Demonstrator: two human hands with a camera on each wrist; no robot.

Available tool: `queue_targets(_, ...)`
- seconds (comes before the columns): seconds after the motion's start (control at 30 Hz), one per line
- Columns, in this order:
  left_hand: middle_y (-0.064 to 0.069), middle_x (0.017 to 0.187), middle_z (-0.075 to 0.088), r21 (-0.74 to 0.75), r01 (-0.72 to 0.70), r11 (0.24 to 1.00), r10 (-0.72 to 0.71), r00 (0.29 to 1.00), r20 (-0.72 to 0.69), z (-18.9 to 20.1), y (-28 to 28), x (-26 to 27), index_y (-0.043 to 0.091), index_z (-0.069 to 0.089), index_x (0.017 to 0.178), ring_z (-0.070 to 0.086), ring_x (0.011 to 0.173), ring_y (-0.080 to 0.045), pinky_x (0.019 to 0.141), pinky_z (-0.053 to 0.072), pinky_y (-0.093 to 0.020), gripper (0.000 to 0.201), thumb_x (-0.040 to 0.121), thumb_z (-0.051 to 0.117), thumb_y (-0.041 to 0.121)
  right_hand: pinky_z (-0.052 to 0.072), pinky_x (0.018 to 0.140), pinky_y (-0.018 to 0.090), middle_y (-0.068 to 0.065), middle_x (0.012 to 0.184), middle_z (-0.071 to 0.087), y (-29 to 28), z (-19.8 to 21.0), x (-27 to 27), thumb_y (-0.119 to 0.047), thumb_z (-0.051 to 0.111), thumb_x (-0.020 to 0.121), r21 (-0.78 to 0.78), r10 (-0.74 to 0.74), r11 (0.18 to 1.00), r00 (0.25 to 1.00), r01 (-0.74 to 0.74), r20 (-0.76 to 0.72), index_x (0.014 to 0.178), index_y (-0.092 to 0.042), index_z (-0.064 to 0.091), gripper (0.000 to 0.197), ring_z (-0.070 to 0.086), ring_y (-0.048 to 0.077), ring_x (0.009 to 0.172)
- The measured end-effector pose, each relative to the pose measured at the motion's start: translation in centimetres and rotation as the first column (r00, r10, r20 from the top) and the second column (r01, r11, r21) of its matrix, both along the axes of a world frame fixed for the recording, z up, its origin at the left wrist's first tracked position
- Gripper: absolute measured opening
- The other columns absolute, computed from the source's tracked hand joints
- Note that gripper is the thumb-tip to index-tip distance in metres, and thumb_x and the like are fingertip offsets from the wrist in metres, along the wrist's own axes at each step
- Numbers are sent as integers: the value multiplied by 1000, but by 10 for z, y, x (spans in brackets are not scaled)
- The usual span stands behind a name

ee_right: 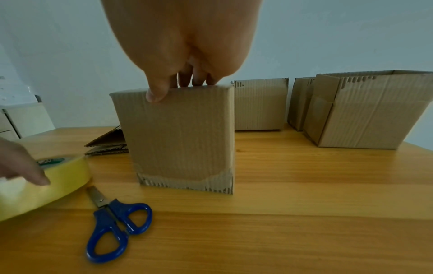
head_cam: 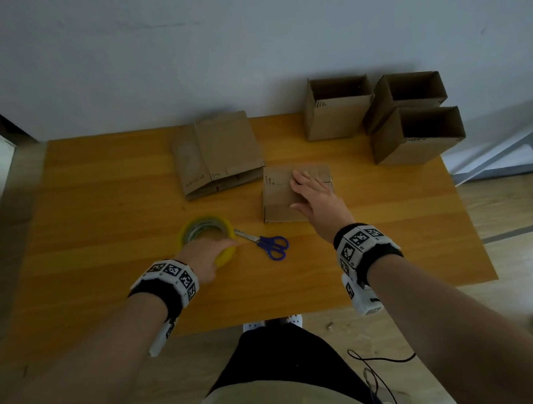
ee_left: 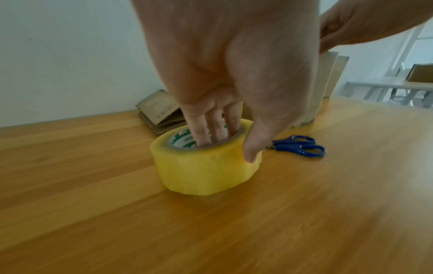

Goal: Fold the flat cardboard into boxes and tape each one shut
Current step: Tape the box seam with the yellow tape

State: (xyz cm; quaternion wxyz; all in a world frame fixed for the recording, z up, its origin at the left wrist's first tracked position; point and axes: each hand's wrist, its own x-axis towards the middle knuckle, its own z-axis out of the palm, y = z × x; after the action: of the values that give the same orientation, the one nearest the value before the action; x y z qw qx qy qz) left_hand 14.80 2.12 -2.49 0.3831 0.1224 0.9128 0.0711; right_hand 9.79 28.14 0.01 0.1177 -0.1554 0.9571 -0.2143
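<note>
A small folded cardboard box [head_cam: 278, 212] stands upright mid-table. My right hand [head_cam: 299, 189] presses its top flaps down with straight fingers, while the thumb [ee_right: 155, 94] rests on the front face of the box [ee_right: 185, 137]. A roll of yellowish packing tape [ee_left: 206, 172] lies flat near the front. My left hand [ee_left: 232, 118] grips it, with three fingers inside the core and the thumb on the outer wall. In the head view, the left hand [head_cam: 211, 247] covers the near side of the tape [head_cam: 203, 220]. A stack of flat cardboard [head_cam: 220, 154] lies behind.
Blue-handled scissors [head_cam: 270, 244] lie shut between the tape and the box. Three open-topped folded boxes [head_cam: 336, 110] [head_cam: 409, 91] [head_cam: 416, 136] stand at the back right corner. The wooden table [head_cam: 100, 215] backs onto a pale wall, and a metal frame stands to the right.
</note>
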Motion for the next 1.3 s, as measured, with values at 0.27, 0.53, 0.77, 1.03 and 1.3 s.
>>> queue_targets(0.27,-1,124,58,315,-201,927,233,970,-67,30,-2,-23,29,54,125,55,114,-20,87,50,-31,48,82,63,8,-2,111,17,-3,158,18,-1,4,0,-22,47,99,0,1,1000,1000,-1,13,147,-14,33,50,11,13,146)
queue_targets(0.53,-10,122,60,336,-143,931,145,989,21,97,15,-66,40,55,107,56,104,-21,89,51,-45,44,79,61,7,6,116,25,-2,158,18,-2,10,-1,-23,46,99,-27,0,1000,999,2,54,147,-14,33,51,12,14,146)
queue_targets(0.77,-4,140,47,319,-120,940,119,993,21,131,45,-92,28,56,118,46,127,-21,99,43,-40,42,85,58,3,8,115,25,-4,159,13,-3,12,-4,-23,46,99,-11,-3,1000,995,4,97,148,-14,29,53,9,14,147)
queue_targets(1.03,-3,141,45,271,6,963,-15,999,32,148,80,-116,23,57,123,39,130,-18,98,34,-30,40,88,52,4,17,115,28,-5,158,21,0,9,-5,-19,51,97,-70,-5,998,997,11,79,145,-14,37,50,18,16,145)
queue_targets(1.3,-5,144,43,207,87,975,-92,996,14,153,99,-129,21,57,127,36,133,-20,106,30,-35,45,87,45,1,28,106,24,-8,148,41,-4,14,-15,-20,54,95,-282,-205,919,944,277,258,130,-16,57,35,38,14,134)
